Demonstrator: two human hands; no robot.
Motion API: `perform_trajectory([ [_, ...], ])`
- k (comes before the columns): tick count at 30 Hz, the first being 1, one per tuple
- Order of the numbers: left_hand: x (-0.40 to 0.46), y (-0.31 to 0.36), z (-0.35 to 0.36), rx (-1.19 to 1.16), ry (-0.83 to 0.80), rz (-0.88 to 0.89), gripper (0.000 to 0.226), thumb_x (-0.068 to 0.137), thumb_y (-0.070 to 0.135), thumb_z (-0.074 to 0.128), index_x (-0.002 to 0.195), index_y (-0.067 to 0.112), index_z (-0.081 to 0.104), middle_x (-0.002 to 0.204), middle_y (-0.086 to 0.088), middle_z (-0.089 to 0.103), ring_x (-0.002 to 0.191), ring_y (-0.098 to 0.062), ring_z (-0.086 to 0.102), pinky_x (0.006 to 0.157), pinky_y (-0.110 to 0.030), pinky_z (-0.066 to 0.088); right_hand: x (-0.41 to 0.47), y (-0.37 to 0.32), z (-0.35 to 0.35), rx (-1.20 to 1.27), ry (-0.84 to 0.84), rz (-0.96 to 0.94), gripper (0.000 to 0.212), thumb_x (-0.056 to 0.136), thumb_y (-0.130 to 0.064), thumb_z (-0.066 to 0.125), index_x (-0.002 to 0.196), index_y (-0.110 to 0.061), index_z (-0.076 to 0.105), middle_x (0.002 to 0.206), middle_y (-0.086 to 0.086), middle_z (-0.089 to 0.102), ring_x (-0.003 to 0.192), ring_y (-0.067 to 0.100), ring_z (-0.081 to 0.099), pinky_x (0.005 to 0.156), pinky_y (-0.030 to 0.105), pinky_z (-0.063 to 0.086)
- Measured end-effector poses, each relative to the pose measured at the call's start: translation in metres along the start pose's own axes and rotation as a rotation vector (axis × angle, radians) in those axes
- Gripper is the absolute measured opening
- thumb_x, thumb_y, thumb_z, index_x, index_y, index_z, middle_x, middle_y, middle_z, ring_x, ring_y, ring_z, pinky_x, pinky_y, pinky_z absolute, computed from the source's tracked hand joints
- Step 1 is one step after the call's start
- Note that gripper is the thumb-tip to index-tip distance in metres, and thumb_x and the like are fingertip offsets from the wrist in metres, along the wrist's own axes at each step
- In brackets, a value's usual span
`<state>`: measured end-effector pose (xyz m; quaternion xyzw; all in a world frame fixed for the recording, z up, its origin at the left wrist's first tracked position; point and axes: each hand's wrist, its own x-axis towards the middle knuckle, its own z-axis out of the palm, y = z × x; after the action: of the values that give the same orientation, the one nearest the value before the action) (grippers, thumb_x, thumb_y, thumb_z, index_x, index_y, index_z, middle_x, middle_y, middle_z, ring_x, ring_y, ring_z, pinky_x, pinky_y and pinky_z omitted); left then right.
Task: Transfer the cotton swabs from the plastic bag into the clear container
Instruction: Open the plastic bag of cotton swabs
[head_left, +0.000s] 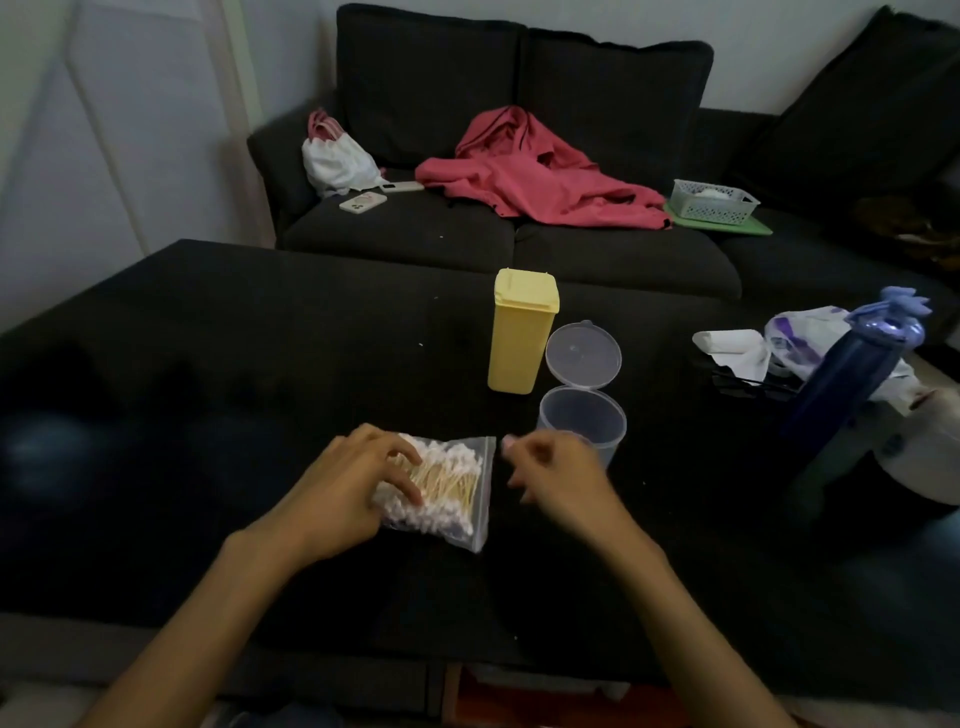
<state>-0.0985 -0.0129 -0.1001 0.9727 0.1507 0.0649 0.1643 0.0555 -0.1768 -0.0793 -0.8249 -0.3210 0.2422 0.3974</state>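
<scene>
**A:** While both hands are down over the dark upholstered surface (260, 338), here's my count. One small clear zip-top plastic bag (480, 499) lying flat near the front edge, stuffed with white-tipped, wooden-stick cotton swabs (447, 486). Way too many to count, they're one dense bundle. All of them are in the bag.

**B:** And the containers?

**A:** Two. One round clear plastic container (582, 421) with its hinged lid (583, 355) flipped up and open, just right of and behind the bag. Looks like nothing's in it. Then one tall yellow plastic box (521, 332) with a closed lid, standing upright just beside the clear one, on its left.

**B:** What are the hands doing?

**A:** Left hand (343, 493) rests on the bag's left half, fingers (402, 452) spread and gently bent, pressing down on the swabs through the plastic. Right hand (558, 478) hovers just past the bag's right edge, in front of the clear container, fingers loosely curled. It's blurry, but it doesn't seem to be gripping anything.

**B:** Other stuff around?

**A:** One dark sofa (519, 156) behind, with one pink garment (535, 171), one white cloth bag (337, 158), two phones (363, 201), and one white lattice basket (711, 198) on a green mat (748, 224). One blue bottle (852, 384) on the right.
</scene>
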Motion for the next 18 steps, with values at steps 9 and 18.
perform_trajectory([
  [9, 0.010, 0.022, 0.015, 0.047, 0.138, -0.068, 0.028, 0.075, 0.053, 0.067, 0.098, 0.037, 0.059, 0.110, 0.021, 0.049, 0.109, 0.001, 0.042, 0.091, -0.019, 0.033, 0.005, 0.009, 0.026, 0.204, -0.114, 0.200, 0.020, 0.094, -0.023, 0.053, 0.110, -0.017, 0.063, 0.086, -0.005, 0.065, 0.068, 0.004, 0.061, 0.054, 0.014, 0.044],
  [18, 0.030, 0.045, 0.017, -0.810, 0.067, -0.342, 0.015, 0.090, 0.021, 0.059, 0.095, 0.031, 0.069, 0.102, 0.006, 0.068, 0.093, -0.007, 0.065, 0.086, -0.032, 0.055, 0.001, 0.012, 0.020, 0.305, -0.061, 0.031, 0.012, 0.085, -0.022, 0.066, 0.096, -0.020, 0.071, 0.088, -0.005, 0.072, 0.079, 0.003, 0.068, 0.061, 0.013, 0.049],
])
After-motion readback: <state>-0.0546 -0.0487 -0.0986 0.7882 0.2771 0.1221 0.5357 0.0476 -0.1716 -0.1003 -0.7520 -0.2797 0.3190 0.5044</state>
